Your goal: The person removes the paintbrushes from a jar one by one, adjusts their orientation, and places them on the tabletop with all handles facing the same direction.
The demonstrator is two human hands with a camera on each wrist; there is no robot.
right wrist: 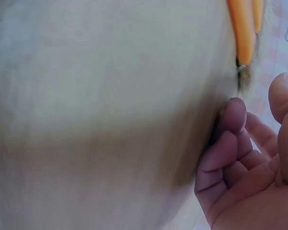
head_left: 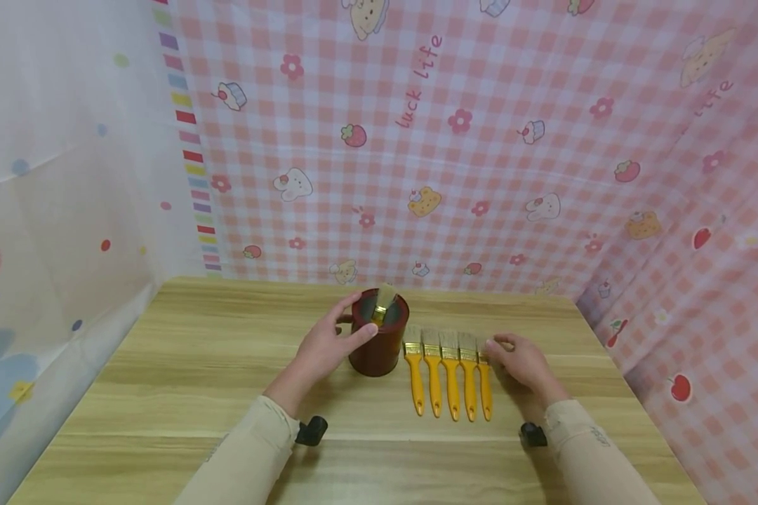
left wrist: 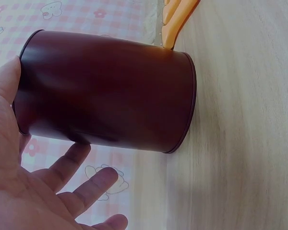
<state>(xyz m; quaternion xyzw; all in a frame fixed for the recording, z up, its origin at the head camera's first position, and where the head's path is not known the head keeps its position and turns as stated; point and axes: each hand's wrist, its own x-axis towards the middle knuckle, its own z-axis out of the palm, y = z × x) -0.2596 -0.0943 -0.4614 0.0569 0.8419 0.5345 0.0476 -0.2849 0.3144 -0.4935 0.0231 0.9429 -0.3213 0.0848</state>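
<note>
Mug (head_left: 375, 354): dark red-brown, upright just below the middle of the head view, on the wooden table (head_left: 164, 393).
Brush in the mug (head_left: 380, 313): one, bristles up at the rim, tilted a little to the upper right; its lower end is hidden.
My left hand (head_left: 328, 344): spread round the mug's rim from the left of the frame, thumb on the near side, forefinger round the far side; the left wrist view shows the lower fingers splayed. A light hold, mostly thumb and forefinger.
Brush row (head_left: 452, 379): five yellow-handled brushes side by side, right of the mug, bristles toward the top of the frame, handles toward the bottom.
My right hand (head_left: 523, 361): beside the end brush (head_left: 485, 384) at the row's right, fingers loosely bent, thumb parted from them, nothing in the grasp; whether a fingertip grazes the bristles, I cannot tell.
Picking up: I'd judge a thumb-and-finger pinch on the metal collar safer than one on the soft bristles, lifting straight so its neighbour isn't dragged askew.
Steadying: the rim hold seems enough, though my thumb lies close to the brush in the mug and could nudge it; keeping the thumb outside the mouth would leave more room.
</note>
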